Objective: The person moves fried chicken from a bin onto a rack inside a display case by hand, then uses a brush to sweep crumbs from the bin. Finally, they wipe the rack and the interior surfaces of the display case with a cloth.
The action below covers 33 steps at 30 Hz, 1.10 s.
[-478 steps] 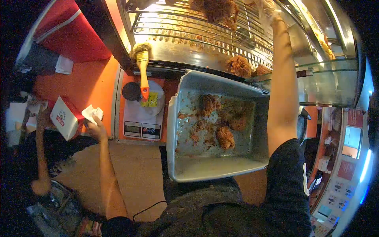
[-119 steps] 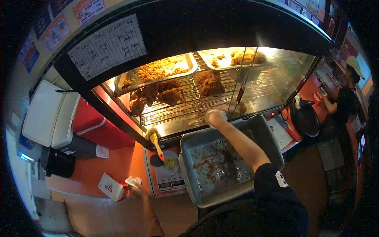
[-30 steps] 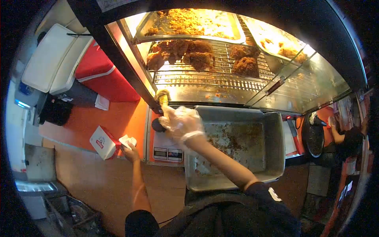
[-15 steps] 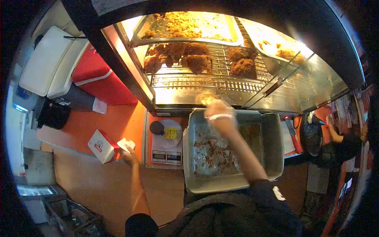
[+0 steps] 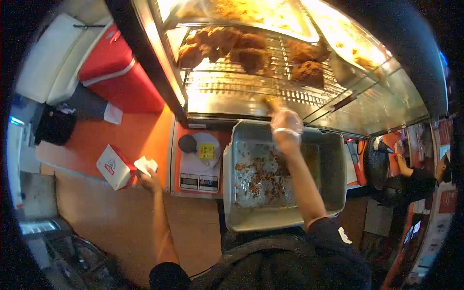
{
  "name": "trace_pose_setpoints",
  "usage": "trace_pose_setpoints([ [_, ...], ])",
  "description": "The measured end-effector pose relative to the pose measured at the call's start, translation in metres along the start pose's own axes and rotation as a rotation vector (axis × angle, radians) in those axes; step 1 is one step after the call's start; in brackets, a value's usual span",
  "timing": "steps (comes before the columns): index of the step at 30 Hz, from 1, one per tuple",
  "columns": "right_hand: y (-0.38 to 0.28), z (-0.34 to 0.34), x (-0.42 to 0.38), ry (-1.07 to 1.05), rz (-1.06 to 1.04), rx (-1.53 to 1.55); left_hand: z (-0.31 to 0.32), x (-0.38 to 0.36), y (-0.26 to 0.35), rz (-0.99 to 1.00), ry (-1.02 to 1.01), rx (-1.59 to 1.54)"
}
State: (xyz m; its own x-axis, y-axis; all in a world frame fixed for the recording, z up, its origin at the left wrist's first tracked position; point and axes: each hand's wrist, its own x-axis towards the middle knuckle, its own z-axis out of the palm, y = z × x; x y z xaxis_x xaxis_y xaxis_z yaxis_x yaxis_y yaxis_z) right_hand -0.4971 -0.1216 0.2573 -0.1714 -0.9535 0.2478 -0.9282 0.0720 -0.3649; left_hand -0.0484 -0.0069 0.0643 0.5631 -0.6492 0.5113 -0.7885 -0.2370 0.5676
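Note:
My left hand (image 5: 151, 181) is closed on a crumpled white paper (image 5: 146, 166) at the orange counter's edge. Just left of it stands a red and white food box (image 5: 114, 166). My right hand (image 5: 287, 122), in a clear glove, reaches over a grey tub (image 5: 332, 169) to the front of the lit warming cabinet (image 5: 227, 105). Its fingers are closed on a blurred yellow-brown thing that I cannot make out. Brown crumbs (image 5: 261, 181) cover part of the tub's bottom. Pieces of fried chicken (image 5: 250, 50) lie on the cabinet's wire rack.
A kitchen scale (image 5: 199, 169) with a yellow packet (image 5: 206, 151) sits between the counter and tub. Trays of fried food (image 5: 263, 18) fill the upper cabinet. A red container (image 5: 123, 79) stands at left. Another person (image 5: 419, 178) works at far right.
My right hand has shifted slightly right and up, still at the cabinet's front with the yellowish thing. My left hand keeps the paper beside the box. The whole view has tilted a little.

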Motion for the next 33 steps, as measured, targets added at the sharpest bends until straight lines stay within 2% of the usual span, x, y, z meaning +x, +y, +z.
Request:
trace_pose_setpoints([
  [1, 0.019, 0.008, -0.008, 0.176, -0.024, -0.21, -0.005, -0.001, 0.002, 0.015, -0.021, 0.049],
  [2, 0.025, 0.009, -0.016, 0.267, -0.162, -0.223, 0.025, -0.011, -0.05, 0.024, 0.046, -0.095],
  [3, 0.024, 0.008, -0.019, 0.365, -0.299, -0.231, 0.024, -0.012, -0.049, -0.032, 0.036, -0.116],
  [5, -0.041, -0.007, -0.013, -0.034, 0.047, -0.108, 0.01, -0.01, -0.016, -0.146, 0.014, -0.166],
  [6, -0.041, 0.004, -0.015, -0.045, -0.243, 0.011, 0.007, -0.009, -0.008, -0.174, 0.026, -0.161],
  [7, -0.05, 0.02, -0.013, 0.312, -0.59, -0.126, 0.005, -0.008, -0.001, -0.202, 0.039, -0.156],
  [8, -0.061, 0.035, -0.002, -0.077, -0.391, -0.193, 0.012, -0.009, -0.016, -0.144, 0.069, -0.167],
  [9, -0.09, 0.014, 0.004, -0.296, -0.403, -0.401, 0.017, -0.011, -0.028, -0.088, 0.101, -0.179],
  [10, -0.083, 0.023, 0.01, -0.278, -0.376, -0.455, 0.015, -0.008, -0.03, -0.04, 0.111, -0.105],
  [11, -0.069, 0.036, 0.019, -0.261, -0.348, -0.511, 0.015, -0.01, -0.031, -0.1, 0.07, -0.142],
  [13, 0.011, 0.065, 0.036, 0.092, -0.512, -0.493, 0.009, -0.012, -0.02, -0.224, -0.008, -0.214],
  [14, 0.048, 0.066, 0.04, 0.239, -0.574, -0.465, 0.007, -0.008, -0.012, -0.157, 0.09, -0.147],
  [15, 0.06, 0.056, 0.038, 0.322, -0.605, -0.407, 0.016, -0.01, -0.027, -0.129, 0.094, -0.203],
  [17, 0.047, 0.054, 0.028, 0.387, -0.695, -0.319, 0.037, -0.015, -0.066, -0.069, 0.108, -0.311],
  [18, 0.035, 0.051, 0.021, 0.417, -0.735, -0.272, 0.031, -0.014, -0.052, -0.187, 0.102, -0.328],
  [20, -0.02, 0.05, 0.009, 0.25, -0.731, -0.115, 0.025, -0.016, -0.044, -0.185, 0.081, -0.298],
  [21, -0.035, 0.057, 0.017, 0.161, -0.768, -0.134, 0.025, -0.015, -0.043, -0.184, 0.074, -0.287],
  [22, -0.058, 0.05, 0.018, 0.034, -0.68, -0.32, 0.026, -0.013, -0.046, -0.041, 0.13, -0.261],
  [23, -0.073, 0.044, 0.02, -0.089, -0.587, -0.504, 0.028, -0.014, -0.048, -0.06, 0.119, -0.267],
  [24, -0.022, 0.07, 0.035, 0.314, -0.938, -0.594, 0.03, -0.015, -0.051, -0.077, 0.107, -0.274],
  [26, 0.026, 0.075, 0.056, 0.069, -0.744, -0.76, 0.041, -0.016, -0.067, -0.07, 0.132, -0.257],
  [28, 0.028, 0.056, 0.053, -0.17, -0.438, -0.756, 0.042, -0.02, -0.062, -0.096, 0.165, -0.267],
  [30, 0.026, 0.053, 0.054, -0.184, -0.12, -0.268, 0.043, -0.016, -0.064, -0.082, 0.168, -0.21],
  [31, 0.022, 0.071, 0.038, 0.064, -0.296, -0.294, 0.04, -0.017, -0.06, -0.096, 0.182, -0.218],
  [32, 0.018, 0.077, 0.042, -0.085, -0.417, -0.346, 0.038, -0.018, -0.055, -0.109, 0.193, -0.225],
  [33, -0.007, 0.073, 0.036, -0.078, -0.524, -0.288, 0.037, -0.017, -0.05, -0.117, 0.205, -0.234],
])
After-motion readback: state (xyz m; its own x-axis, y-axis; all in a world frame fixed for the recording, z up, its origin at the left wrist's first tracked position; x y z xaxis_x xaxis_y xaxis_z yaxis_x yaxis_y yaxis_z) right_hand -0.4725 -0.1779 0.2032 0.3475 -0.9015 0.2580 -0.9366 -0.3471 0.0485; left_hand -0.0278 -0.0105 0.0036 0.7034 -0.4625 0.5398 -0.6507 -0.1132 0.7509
